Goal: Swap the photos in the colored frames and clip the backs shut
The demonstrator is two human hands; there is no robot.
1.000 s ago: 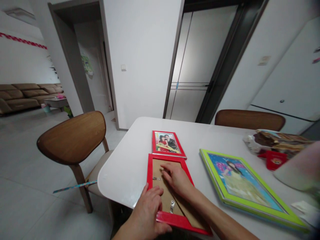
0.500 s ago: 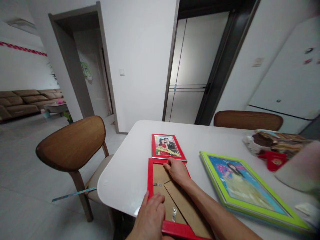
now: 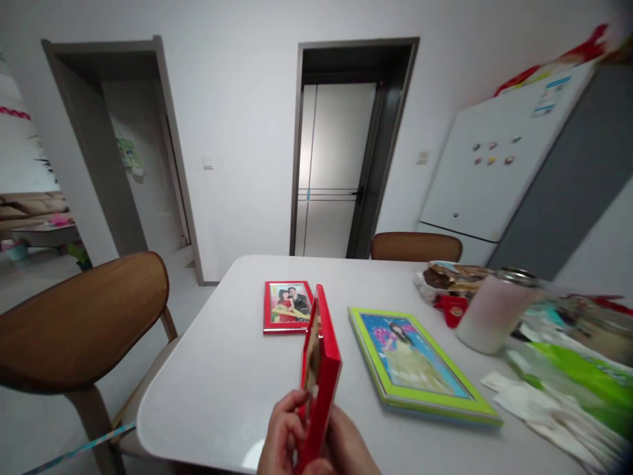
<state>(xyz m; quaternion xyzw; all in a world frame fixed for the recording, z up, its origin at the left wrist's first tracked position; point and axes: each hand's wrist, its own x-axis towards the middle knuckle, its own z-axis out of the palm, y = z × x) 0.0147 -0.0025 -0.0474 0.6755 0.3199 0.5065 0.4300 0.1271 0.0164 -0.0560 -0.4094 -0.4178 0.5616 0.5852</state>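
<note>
A red picture frame (image 3: 328, 369) stands on edge above the near side of the table, seen almost edge-on. My left hand (image 3: 283, 432) grips its lower left side, fingers curled onto the face. On the other side, my right hand (image 3: 349, 439) wraps around the lower part, its fingers mostly hidden behind the frame. Just beyond lies a second red picture frame (image 3: 267, 309) with a photo of a couple, face up. To the right, a green picture frame (image 3: 368, 356) with a photo of a figure in a pale dress lies flat.
A pinkish-white tumbler (image 3: 489, 313), a snack bag (image 3: 459, 272), a small red packet (image 3: 451, 309), white tissues (image 3: 539, 409) and a green plastic bag (image 3: 578, 369) crowd the right side. Wooden chairs stand at the left (image 3: 84, 316) and the far side (image 3: 415, 247) of the white table (image 3: 208, 389).
The red frame has gone from lying back side up on the table to standing on edge in both hands. The head view has shifted right, showing more of the fridge and tumbler.
</note>
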